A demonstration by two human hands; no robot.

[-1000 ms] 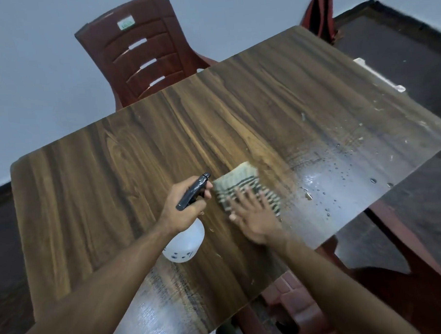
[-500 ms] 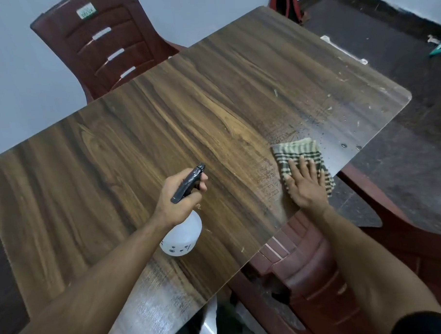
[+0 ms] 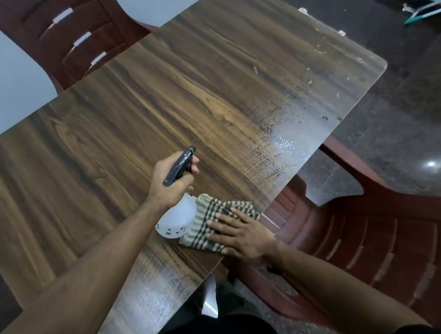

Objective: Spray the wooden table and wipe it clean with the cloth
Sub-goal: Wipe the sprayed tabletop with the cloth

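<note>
Partly wet wooden table (image 3: 161,101), striped cloth (image 3: 209,217).

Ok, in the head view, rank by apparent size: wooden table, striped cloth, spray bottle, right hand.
1. wooden table, by far the largest.
2. striped cloth and right hand: look alike, and the hand covers part of the cloth.
3. spray bottle, partly hidden by the left hand.

A dark red plastic chair (image 3: 64,39) stands at eleven o'clock, a second red plastic chair (image 3: 369,236) at four o'clock. A teal-edged object (image 3: 425,11) lies on the dark floor (image 3: 400,96) at one o'clock.
</note>
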